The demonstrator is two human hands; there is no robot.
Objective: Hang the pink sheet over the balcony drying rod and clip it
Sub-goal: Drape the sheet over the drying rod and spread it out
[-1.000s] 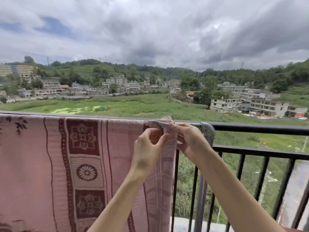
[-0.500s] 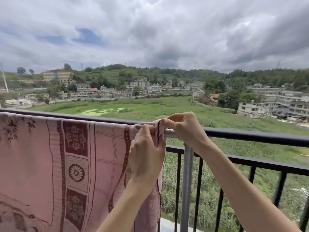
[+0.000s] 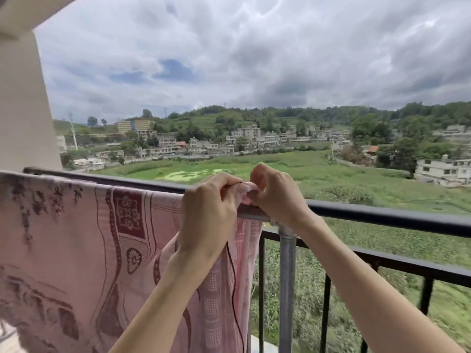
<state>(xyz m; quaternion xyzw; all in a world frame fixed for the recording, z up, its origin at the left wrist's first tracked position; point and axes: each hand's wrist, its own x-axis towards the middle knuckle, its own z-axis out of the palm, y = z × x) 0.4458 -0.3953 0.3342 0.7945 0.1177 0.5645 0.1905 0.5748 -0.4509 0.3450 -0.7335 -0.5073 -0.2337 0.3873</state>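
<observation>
Sheet (image 3: 76, 245) draped over rod (image 3: 252, 214), hanging down the balcony side, right edge near the rod's grey post (image 3: 287, 281). Left hand (image 3: 209, 212) curled, pinching the sheet's top corner at the rod. Right hand (image 3: 276, 194) curled, fingertips meeting the left's on the same corner. Clip: cannot tell. Black railing (image 3: 382, 216) just behind.
</observation>
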